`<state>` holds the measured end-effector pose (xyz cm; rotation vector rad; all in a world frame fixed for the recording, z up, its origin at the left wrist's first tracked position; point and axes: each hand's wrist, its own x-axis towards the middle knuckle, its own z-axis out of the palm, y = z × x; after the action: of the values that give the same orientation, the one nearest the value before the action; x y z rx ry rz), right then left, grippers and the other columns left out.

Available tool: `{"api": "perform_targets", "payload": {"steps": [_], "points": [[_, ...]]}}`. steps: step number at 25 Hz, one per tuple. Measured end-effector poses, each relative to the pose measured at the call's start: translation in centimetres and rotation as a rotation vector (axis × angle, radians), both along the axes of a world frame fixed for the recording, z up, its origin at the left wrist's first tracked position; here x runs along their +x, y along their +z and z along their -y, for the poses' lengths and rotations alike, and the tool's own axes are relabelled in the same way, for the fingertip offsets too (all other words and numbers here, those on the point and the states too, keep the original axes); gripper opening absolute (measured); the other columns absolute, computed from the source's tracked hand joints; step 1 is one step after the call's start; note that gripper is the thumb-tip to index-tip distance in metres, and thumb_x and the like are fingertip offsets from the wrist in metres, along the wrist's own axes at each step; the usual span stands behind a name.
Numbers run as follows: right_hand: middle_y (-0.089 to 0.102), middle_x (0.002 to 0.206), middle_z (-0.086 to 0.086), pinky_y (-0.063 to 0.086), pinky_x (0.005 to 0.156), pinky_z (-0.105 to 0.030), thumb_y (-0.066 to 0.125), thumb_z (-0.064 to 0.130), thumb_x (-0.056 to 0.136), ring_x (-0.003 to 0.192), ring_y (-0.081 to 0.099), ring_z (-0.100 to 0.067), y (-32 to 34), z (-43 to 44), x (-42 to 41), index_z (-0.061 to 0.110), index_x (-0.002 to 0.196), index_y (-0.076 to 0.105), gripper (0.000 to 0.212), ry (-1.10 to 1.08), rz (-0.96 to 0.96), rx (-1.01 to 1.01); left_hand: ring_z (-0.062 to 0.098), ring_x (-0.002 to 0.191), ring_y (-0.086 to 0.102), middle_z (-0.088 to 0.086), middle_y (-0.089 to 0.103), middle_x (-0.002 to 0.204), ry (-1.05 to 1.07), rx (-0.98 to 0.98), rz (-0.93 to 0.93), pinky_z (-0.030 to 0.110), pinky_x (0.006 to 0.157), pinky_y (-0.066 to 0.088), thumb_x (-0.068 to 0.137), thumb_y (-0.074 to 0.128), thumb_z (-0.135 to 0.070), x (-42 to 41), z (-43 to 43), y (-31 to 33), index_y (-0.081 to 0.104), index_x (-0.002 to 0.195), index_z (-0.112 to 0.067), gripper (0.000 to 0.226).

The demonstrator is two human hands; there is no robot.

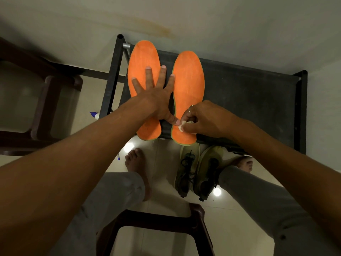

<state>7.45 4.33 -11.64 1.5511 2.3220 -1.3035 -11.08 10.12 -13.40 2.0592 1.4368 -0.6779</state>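
Left hand [156,93] lies flat, fingers spread straight across 2 orange foam insoles [188,85] on the black fabric-topped rack [249,100]; right hand [201,119], curled, pinches a small white cloth wad [182,125] against the right insole's heel

A pale wall [221,19] fills the top of the frame in front of me, with a yellowish stain [158,29] smeared across it just above the centre. Against it stands a black metal-framed rack [249,100], its dark flat top running from the centre to the right. The floor [162,163] below is glossy cream tile, and two bright lamp reflections [128,147] shine on it at lower centre. A dark brown chair [46,100] sits at the left edge, another chair frame [156,218] at bottom centre.
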Motion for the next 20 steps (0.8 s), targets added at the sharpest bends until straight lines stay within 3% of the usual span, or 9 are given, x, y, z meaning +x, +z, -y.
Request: {"api": "perform_targets", "payload": {"steps": [3, 7, 12, 15, 20], "points": [[0.073, 0.106, 0.012, 0.041, 0.066, -0.007, 0.068, 0.038, 0.089, 0.078, 0.060, 0.012, 0.1, -0.1, 0.2, 0.027, 0.107, 0.075, 0.022, 0.017, 0.019, 0.022, 0.045, 0.142, -0.033, 0.005, -0.041, 0.156, -0.003, 0.012, 0.002, 0.078, 0.108, -0.004, 0.055, 0.074, -0.081, 0.0, 0.0, -0.2, -0.028, 0.153, -0.026, 0.151], [0.070, 0.096, 0.020, 0.045, 0.067, -0.008, 0.069, 0.032, 0.090, 0.086, 0.062, 0.009, 0.7, 0.7, -0.4, 0.028, 0.101, 0.076, 0.014, 0.047, -0.115, -0.050, 0.045, 0.142, -0.033, 0.005, -0.041, 0.156, 0.001, 0.021, -0.007, 0.078, 0.108, -0.003, 0.058, 0.076, -0.077, 0.1, 0.0, -0.2, -0.027, 0.153, -0.027, 0.149], [0.072, 0.103, 0.012, 0.043, 0.069, -0.006, 0.067, 0.029, 0.089, 0.081, 0.060, 0.006, 0.8, 0.4, -0.1, 0.027, 0.104, 0.077, 0.018, 0.064, -0.048, 0.068, 0.045, 0.142, -0.033, 0.005, -0.041, 0.156, 0.003, 0.012, -0.003, 0.078, 0.108, -0.003, 0.057, 0.076, -0.077, 0.1, 0.1, -0.2, -0.027, 0.153, -0.027, 0.149], [0.071, 0.101, 0.015, 0.050, 0.072, -0.016, 0.069, 0.032, 0.088, 0.086, 0.062, 0.002, 1.1, 0.9, -0.5, 0.029, 0.102, 0.076, 0.016, 0.146, -0.110, -0.055, 0.045, 0.142, -0.033, 0.004, -0.041, 0.156, 0.008, 0.010, -0.004, 0.078, 0.108, -0.003, 0.058, 0.076, -0.076, 0.1, -0.1, 0.0, -0.027, 0.153, -0.027, 0.149], [0.070, 0.096, 0.011, 0.053, 0.073, -0.031, 0.068, 0.035, 0.088, 0.084, 0.062, -0.003, 0.3, 1.1, -0.7, 0.031, 0.099, 0.075, 0.013, 0.047, -0.080, 0.133, 0.045, 0.142, -0.033, 0.005, -0.040, 0.157, 0.007, 0.021, -0.008, 0.078, 0.109, -0.003, 0.060, 0.076, -0.076, 0.0, 0.0, -0.1, -0.026, 0.153, -0.027, 0.147]]}}
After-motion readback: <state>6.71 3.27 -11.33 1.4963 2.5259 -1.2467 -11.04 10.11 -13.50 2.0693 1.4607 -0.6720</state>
